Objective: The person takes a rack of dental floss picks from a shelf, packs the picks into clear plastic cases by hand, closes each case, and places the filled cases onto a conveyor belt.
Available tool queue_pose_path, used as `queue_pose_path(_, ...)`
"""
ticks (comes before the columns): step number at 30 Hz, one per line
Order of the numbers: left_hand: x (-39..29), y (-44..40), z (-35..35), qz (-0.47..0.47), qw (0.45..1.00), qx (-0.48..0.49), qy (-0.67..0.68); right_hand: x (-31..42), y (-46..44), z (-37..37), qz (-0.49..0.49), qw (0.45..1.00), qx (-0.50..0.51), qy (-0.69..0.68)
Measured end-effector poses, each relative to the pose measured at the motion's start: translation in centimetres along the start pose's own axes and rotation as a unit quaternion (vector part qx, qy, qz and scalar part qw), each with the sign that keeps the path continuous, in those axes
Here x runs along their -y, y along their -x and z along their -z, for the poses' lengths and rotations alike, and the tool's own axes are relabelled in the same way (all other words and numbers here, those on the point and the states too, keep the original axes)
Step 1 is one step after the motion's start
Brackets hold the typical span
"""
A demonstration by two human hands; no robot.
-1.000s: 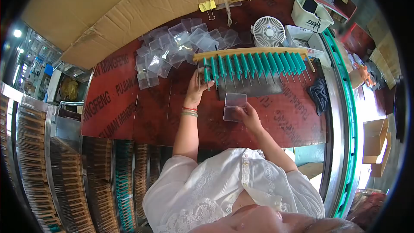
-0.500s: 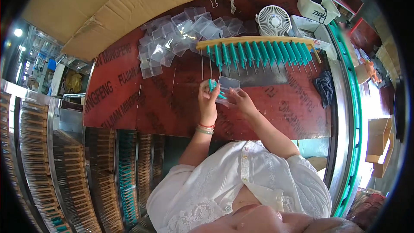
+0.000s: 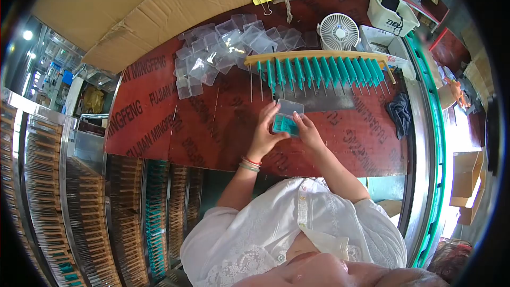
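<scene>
Both hands hold a small clear plastic box (image 3: 291, 107) above the middle of the red table, its lid tipped up on the far side. Inside its base lie teal pieces (image 3: 285, 125) whose exact kind I cannot make out. My left hand (image 3: 265, 132) grips the box from the left, thumb along the near edge. On the right side, my right hand (image 3: 310, 134) closes its fingers on the box near the lid. Just beyond the hands stands a wooden bar (image 3: 319, 54) with a row of metal rods, most carrying teal pieces (image 3: 332, 73).
A pile of clear plastic boxes (image 3: 212, 48) lies at the back left, below a cardboard sheet (image 3: 175, 8). A white fan (image 3: 339, 32), a white bin (image 3: 390, 13) and a dark cloth (image 3: 398, 112) are on the right. Racks of wooden bars (image 3: 87, 202) stand lower left.
The teal pieces, held in my left hand's fingers earlier, are now inside the box base. My left hand has shifted onto the box's side, and the box has moved slightly right.
</scene>
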State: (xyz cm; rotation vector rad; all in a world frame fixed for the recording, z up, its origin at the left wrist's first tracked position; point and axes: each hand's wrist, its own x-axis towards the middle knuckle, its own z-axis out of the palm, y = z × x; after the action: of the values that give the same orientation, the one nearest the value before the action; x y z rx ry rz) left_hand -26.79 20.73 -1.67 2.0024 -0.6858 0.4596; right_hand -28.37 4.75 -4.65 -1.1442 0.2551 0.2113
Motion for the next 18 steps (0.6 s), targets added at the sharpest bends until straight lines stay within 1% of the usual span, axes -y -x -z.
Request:
queue_pose_path(1,0.8,-1.2,0.1,0.116,0.972,-0.057,0.194,-0.4,-0.5,0.8,0.005,1.000,0.000,0.000)
queue_pose_path(2,1.6,-2.4,0.4,0.228,0.891,-0.107,0.378,-1.1,-0.7,1.5,0.018,1.000,0.000,-0.010)
queue_pose_path(4,3.4,-6.5,1.4,0.212,0.882,-0.164,0.387,-2.2,-0.6,2.2,0.041,0.999,-0.004,-0.032)
queue_pose_path(6,7.9,-9.1,0.7,0.193,0.889,-0.139,0.390,-1.5,-0.1,2.1,0.044,0.999,-0.016,-0.026)
queue_pose_path(7,9.4,-9.4,0.2,0.175,0.896,-0.118,0.390,-0.9,0.3,2.1,0.043,0.999,-0.024,-0.019)
queue_pose_path(8,9.5,-9.5,-0.1,0.175,0.895,-0.116,0.392,-0.7,0.4,2.1,0.042,0.999,-0.032,-0.014)
queue_pose_path(11,9.5,-9.5,-1.5,0.195,0.833,-0.193,0.480,-1.4,-0.3,3.1,0.045,0.998,-0.039,-0.023)
queue_pose_path(12,9.6,-9.1,-1.6,0.199,0.832,-0.189,0.481,-1.7,-0.2,3.5,0.044,0.998,-0.041,-0.026)
queue_pose_path(13,9.5,-8.6,-1.2,0.174,0.864,-0.175,0.438,-1.5,0.0,3.4,0.041,0.998,-0.045,-0.027)
queue_pose_path(15,8.6,-7.5,-0.2,0.119,0.920,-0.145,0.345,-0.3,0.5,2.5,0.033,0.998,-0.048,0.028)
queue_pose_path(17,5.4,-4.3,0.9,0.171,0.903,-0.135,0.370,0.3,0.5,1.9,0.042,0.996,-0.053,0.056)
queue_pose_path(18,3.1,-2.6,0.9,0.154,0.929,-0.154,0.299,0.4,0.7,1.6,0.044,0.996,-0.055,0.063)
